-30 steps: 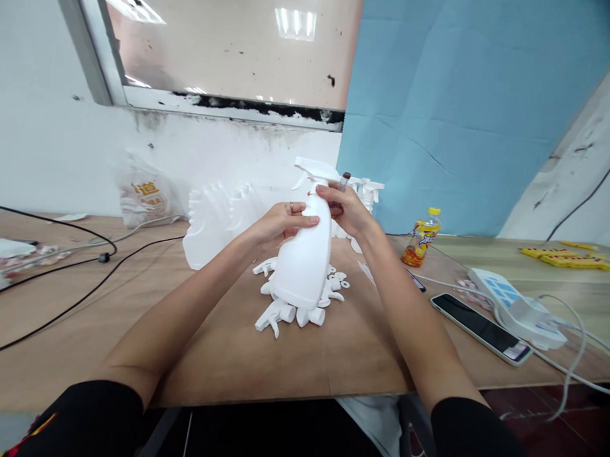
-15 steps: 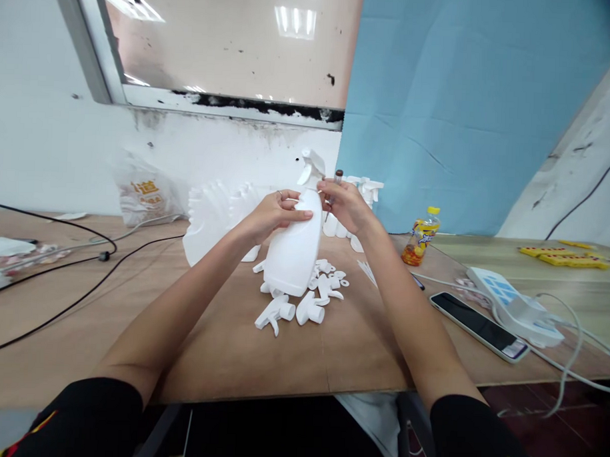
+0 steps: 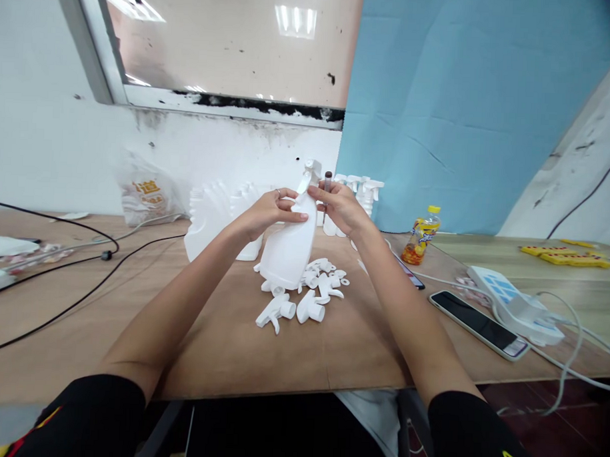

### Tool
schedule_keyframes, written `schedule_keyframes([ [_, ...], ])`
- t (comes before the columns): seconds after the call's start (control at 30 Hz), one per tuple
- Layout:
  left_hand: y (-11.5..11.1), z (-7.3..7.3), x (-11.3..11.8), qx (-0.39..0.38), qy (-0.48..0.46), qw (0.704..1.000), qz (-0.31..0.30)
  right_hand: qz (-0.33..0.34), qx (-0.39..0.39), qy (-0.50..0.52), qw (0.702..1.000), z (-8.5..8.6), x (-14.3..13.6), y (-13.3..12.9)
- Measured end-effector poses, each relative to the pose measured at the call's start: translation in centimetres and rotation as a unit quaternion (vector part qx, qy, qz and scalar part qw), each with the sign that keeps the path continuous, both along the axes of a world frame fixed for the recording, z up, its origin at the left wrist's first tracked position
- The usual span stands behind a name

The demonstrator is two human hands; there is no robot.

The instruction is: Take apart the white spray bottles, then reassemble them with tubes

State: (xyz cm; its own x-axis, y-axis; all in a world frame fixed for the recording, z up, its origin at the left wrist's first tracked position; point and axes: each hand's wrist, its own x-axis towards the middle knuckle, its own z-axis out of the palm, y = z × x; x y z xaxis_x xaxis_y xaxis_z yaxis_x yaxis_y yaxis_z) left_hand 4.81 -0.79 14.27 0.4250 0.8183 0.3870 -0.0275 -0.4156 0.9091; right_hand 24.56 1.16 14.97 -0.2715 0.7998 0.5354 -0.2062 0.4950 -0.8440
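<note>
Gripping a white spray bottle (image 3: 287,254) at mid-frame

Clasped around the upper body by the left hand (image 3: 273,211) and pinched at the neck, just below its trigger head (image 3: 309,177), by the right hand (image 3: 338,204), also holding a brown-topped tube (image 3: 327,184). Tilted over loose spray parts (image 3: 311,307). Bare along the surface (image 3: 290,361) from there to the near edge (image 3: 299,392) at lower centre; tighter at right, around phone (image 3: 479,324) and power strip (image 3: 515,306). Behind, at right, with orange liquid (image 3: 413,254) low in a drink bottle (image 3: 428,229); at left, with white bottles (image 3: 200,218) and a plastic bag (image 3: 149,191), contents unclear.
</note>
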Motion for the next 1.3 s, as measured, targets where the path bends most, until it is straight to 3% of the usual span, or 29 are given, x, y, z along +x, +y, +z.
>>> schedule_keyframes([
  [0.17, 0.3, 0.9, -1.9, -0.001, 0.064, 0.998, -0.018, 0.016, 0.036, 0.016, 0.999, 0.3, 0.1, -0.1],
  [0.27, 1.0, 1.4, -3.8, 0.011, 0.129, 0.991, -0.016, -0.016, 0.054, 0.033, 0.998, 1.0, 0.8, -0.5],
  [0.47, 2.2, 2.4, -8.0, 0.062, 0.239, 0.96, 0.13, -0.065, 0.095, 0.074, 0.991, 2.6, 3.9, -0.9],
  [0.6, 1.4, 3.3, -9.7, 0.076, 0.321, 0.916, 0.226, -0.083, 0.095, 0.129, 0.984, 3.2, 5.4, -0.7],
  [0.7, 0.9, 3.6, -10.3, 0.063, 0.336, 0.903, 0.26, -0.077, 0.096, 0.126, 0.984, 3.2, 5.7, -0.5],
  [0.8, 1.3, 3.4, -10.6, 0.065, 0.336, 0.897, 0.279, -0.072, 0.113, 0.116, 0.984, 3.1, 5.5, -0.4],
  [0.93, 2.6, 2.6, -10.9, 0.082, 0.36, 0.877, 0.308, -0.108, 0.088, 0.094, 0.986, 2.7, 4.8, -0.5],
  [1.1, 4.0, 1.9, -11.1, 0.097, 0.348, 0.874, 0.325, -0.149, 0.08, 0.049, 0.984, 2.5, 4.3, -0.7],
  [1.3, 5.2, 1.4, -11.5, 0.105, 0.374, 0.857, 0.338, -0.153, 0.076, 0.038, 0.985, 2.5, 4.4, -0.6],
])
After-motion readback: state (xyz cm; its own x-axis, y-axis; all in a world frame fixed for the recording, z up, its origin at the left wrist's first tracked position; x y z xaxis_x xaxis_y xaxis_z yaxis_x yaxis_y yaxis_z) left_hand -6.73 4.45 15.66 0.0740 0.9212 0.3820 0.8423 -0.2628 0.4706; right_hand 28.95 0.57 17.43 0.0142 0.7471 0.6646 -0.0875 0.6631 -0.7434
